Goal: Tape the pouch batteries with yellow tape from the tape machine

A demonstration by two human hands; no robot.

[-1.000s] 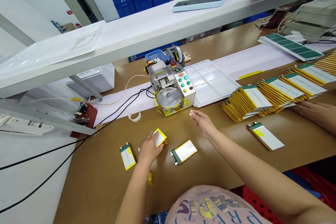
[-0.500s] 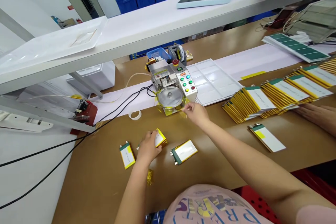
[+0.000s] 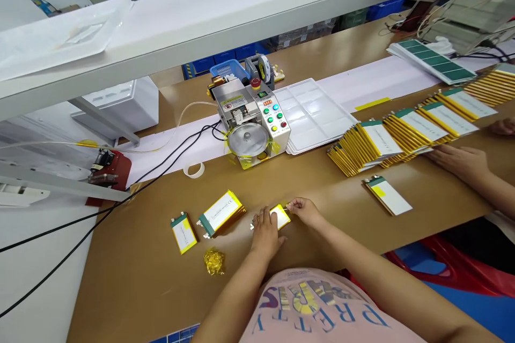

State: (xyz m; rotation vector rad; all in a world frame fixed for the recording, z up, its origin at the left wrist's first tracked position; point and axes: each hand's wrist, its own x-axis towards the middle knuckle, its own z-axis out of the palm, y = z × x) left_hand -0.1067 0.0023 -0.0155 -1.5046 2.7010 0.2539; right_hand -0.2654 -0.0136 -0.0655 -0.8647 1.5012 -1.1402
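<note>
My left hand [image 3: 266, 233] lies over a flat pouch battery cell [image 3: 282, 216] on the table, its fingers holding the cell down and covering part of it. At the cell's right end, my right hand [image 3: 306, 210] pinches a small strip of tape, hardly visible between the fingertips. Left of my hands is a stack of battery cells [image 3: 221, 211] with white faces and yellow edges. Farther left lies a single cell [image 3: 184, 233]. A crumpled ball of yellow film [image 3: 214, 261] sits in front of the stack. Behind is a tape dispenser [image 3: 248, 140] with a round metal disc.
Fanned rows of cells [image 3: 382, 138] stand to the right, with a lone cell [image 3: 388, 195] before them. Another person's hand [image 3: 458, 161] rests near the rows. White trays [image 3: 316, 112], a white tape ring [image 3: 193, 171] and black cables [image 3: 161, 171] lie around the dispenser. A shelf [image 3: 181, 27] crosses above.
My right hand has come from the dispenser's disc down to the cell in front of me. My left hand has left the stack and moved right onto that cell. The view has shifted.
</note>
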